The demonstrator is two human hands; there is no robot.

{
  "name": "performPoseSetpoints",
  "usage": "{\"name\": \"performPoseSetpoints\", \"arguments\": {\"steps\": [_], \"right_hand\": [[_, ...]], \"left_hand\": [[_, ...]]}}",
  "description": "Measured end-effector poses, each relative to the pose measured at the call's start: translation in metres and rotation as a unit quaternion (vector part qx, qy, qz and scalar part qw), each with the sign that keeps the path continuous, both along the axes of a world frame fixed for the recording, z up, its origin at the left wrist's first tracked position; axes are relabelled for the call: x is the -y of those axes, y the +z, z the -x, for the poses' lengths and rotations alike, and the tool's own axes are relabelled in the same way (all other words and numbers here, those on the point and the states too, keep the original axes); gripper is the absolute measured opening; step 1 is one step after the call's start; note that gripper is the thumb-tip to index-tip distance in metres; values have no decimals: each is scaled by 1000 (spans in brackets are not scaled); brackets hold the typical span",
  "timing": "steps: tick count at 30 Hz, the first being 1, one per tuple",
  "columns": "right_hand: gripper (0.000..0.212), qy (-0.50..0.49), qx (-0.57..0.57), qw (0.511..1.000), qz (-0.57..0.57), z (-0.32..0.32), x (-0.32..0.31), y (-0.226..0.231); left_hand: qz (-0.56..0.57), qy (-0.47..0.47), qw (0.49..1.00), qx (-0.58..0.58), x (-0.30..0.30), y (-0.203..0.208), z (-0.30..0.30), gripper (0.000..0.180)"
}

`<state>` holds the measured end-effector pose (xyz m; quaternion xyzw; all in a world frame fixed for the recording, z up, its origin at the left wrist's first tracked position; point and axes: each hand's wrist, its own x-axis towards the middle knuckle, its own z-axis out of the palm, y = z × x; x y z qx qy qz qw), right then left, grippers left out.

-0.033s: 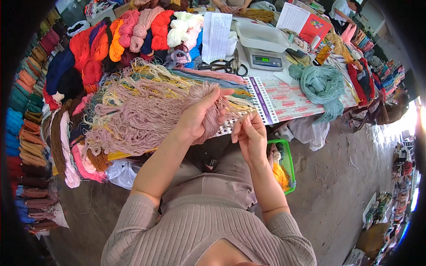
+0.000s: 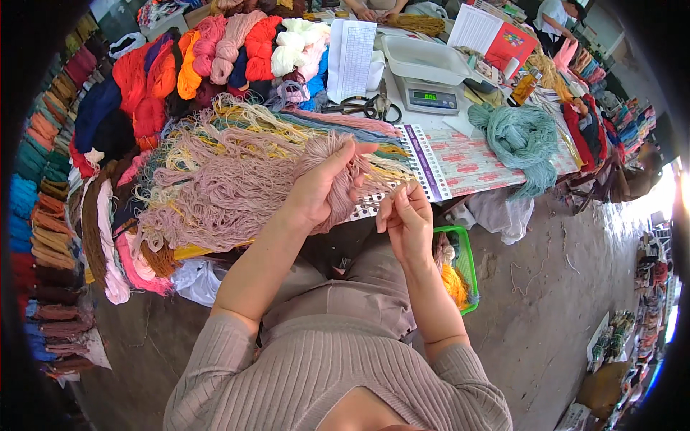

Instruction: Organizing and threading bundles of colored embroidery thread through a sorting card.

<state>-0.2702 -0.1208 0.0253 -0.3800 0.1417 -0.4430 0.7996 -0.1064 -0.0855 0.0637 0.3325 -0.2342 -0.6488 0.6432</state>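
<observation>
My left hand (image 2: 325,185) is wrapped round a bundled skein of mauve yarn (image 2: 320,153), just over the front edge of the table. Several thin strands run from that bundle to my right hand (image 2: 407,221), whose thumb and fingers pinch them. Beneath and left of the hands, a wide heap of loose mauve strands (image 2: 208,183) covers cream and yellow yarn (image 2: 237,115). A white strip with round holes and a purple band (image 2: 425,161) lies on the table beyond my right hand.
Bright skeins, among them a red one (image 2: 262,50), line the back left. Scissors (image 2: 377,108), a digital scale (image 2: 431,97) with a plastic tub (image 2: 424,59), and a teal skein (image 2: 519,140) lie further right. A green basket (image 2: 468,269) stands below; another person's hands (image 2: 374,11) show at the far side.
</observation>
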Motion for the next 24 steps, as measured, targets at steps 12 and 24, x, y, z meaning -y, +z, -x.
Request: {"name": "performPoseSetpoints", "arguments": {"steps": [12,24], "right_hand": [[14,-37,-34,998,43,1,-2,0],[20,177,-142,974,21,12,-3,8]], "left_hand": [[27,11,998,55,0,0,-4,38],[12,-31,999,18,1,0,-7,44]]}}
